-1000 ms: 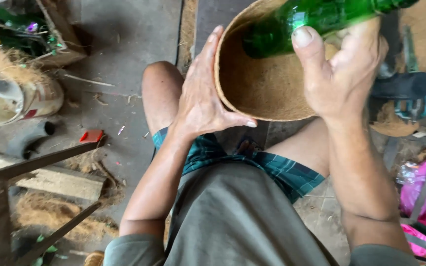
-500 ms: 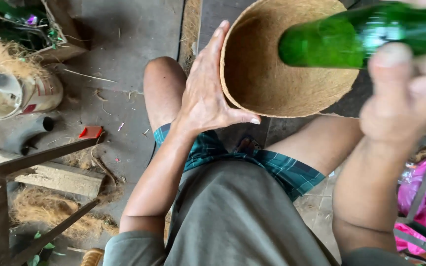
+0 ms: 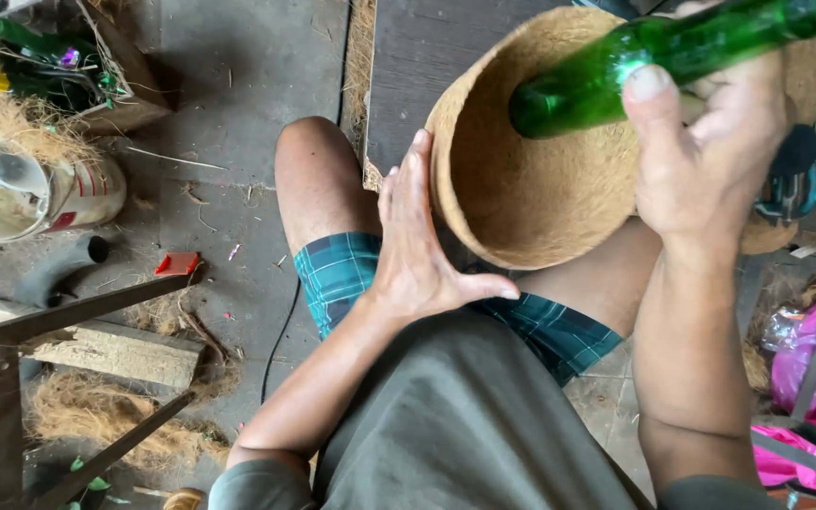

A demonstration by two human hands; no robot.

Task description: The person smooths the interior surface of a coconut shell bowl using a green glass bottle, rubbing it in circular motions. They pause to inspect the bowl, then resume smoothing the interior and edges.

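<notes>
A brown coir-fibre bowl (image 3: 521, 203) rests tilted on my lap between my knees. My left hand (image 3: 422, 241) lies flat against its outer left wall, fingers straight and together, thumb under the rim. My right hand (image 3: 705, 146) grips a green glass bottle (image 3: 635, 66) by its body. The bottle's base end pokes into the bowl and presses on the inner wall near the top rim. I sit in a grey shirt and green checked shorts.
A box with green bottles (image 3: 49, 57) and a white tin vessel (image 3: 21, 189) stand at the upper left on the concrete floor. A wooden plank (image 3: 96, 349), metal bars (image 3: 68, 312), loose coir (image 3: 96, 425), a small red piece (image 3: 177, 264). Pink plastic bag (image 3: 805, 378) at right.
My right hand swung the green bottle out to the right, then brought it back so its base is inside the bowl again. My left hand stayed flat on the bowl's outer side.
</notes>
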